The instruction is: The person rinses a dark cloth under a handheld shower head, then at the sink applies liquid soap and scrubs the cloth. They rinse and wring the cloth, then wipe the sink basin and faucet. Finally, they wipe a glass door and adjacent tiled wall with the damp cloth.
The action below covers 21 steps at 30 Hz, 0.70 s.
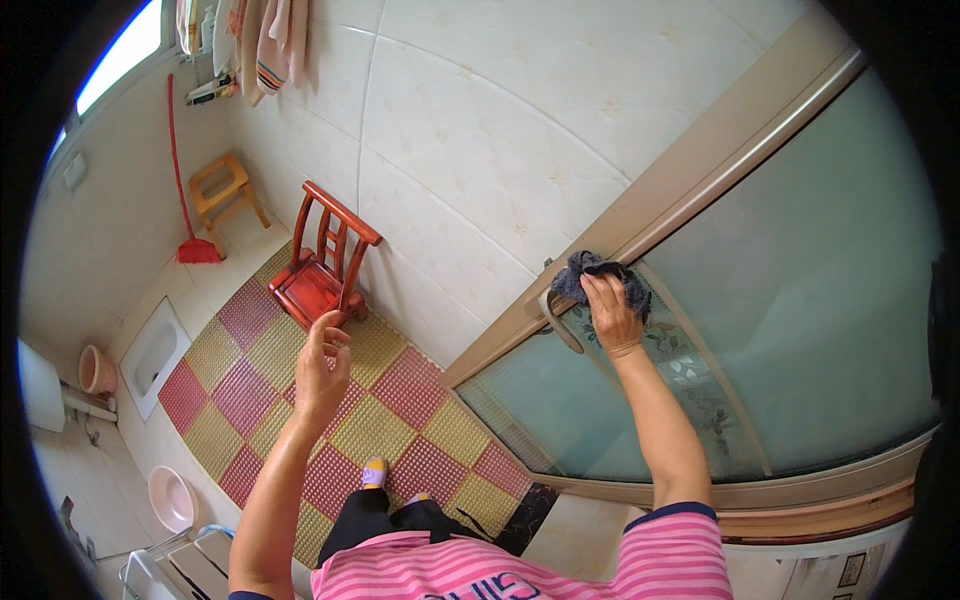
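My right hand (611,319) presses a dark grey cloth (574,277) against the metal frame (517,319) of a frosted glass door (810,300), just above its curved door handle (562,330). The cloth bunches around my fingers and overlaps the edge of the glass, which carries a leaf pattern (690,375) lower down. My left hand (322,367) hangs in the air with bent, parted fingers and holds nothing. Beyond it in the picture stands a small red wooden chair (315,285) beside the tiled wall (465,150).
Red and yellow-green mats (367,427) cover the floor under my feet. A squat toilet (156,356), a pink basin (172,499) and a bucket (97,369) are at left. A red broom (180,172) leans near a wooden stool (221,191); towels (274,45) hang above.
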### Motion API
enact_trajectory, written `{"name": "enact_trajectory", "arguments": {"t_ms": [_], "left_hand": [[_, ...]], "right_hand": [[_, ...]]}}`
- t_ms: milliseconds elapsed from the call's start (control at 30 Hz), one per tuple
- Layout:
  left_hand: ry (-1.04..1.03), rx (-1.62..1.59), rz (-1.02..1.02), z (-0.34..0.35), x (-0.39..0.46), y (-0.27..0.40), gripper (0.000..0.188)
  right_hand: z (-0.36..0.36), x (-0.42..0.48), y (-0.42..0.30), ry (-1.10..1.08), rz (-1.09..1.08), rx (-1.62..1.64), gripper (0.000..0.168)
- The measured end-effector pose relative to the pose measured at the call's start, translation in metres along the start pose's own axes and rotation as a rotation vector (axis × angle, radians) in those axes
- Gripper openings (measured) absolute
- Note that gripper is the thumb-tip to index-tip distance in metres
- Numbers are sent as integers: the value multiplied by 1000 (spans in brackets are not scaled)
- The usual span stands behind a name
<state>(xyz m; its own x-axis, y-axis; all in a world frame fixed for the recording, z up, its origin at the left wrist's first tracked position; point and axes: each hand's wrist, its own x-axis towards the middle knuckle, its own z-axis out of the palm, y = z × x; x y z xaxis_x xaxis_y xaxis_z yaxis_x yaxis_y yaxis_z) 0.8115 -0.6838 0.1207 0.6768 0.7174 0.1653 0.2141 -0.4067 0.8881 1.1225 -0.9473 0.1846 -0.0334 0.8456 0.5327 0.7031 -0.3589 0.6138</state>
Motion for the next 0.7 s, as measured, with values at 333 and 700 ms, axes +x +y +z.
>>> {"name": "enact_trajectory", "arguments": {"t_ms": [333, 700], "left_hand": [[-22, 22, 0, -8, -20, -22, 43], [-290, -365, 67, 84, -13, 44, 42]], "right_hand": [[-20, -82, -24, -425, 4, 267, 17], [22, -6, -94, -173, 325, 182, 3]]}}
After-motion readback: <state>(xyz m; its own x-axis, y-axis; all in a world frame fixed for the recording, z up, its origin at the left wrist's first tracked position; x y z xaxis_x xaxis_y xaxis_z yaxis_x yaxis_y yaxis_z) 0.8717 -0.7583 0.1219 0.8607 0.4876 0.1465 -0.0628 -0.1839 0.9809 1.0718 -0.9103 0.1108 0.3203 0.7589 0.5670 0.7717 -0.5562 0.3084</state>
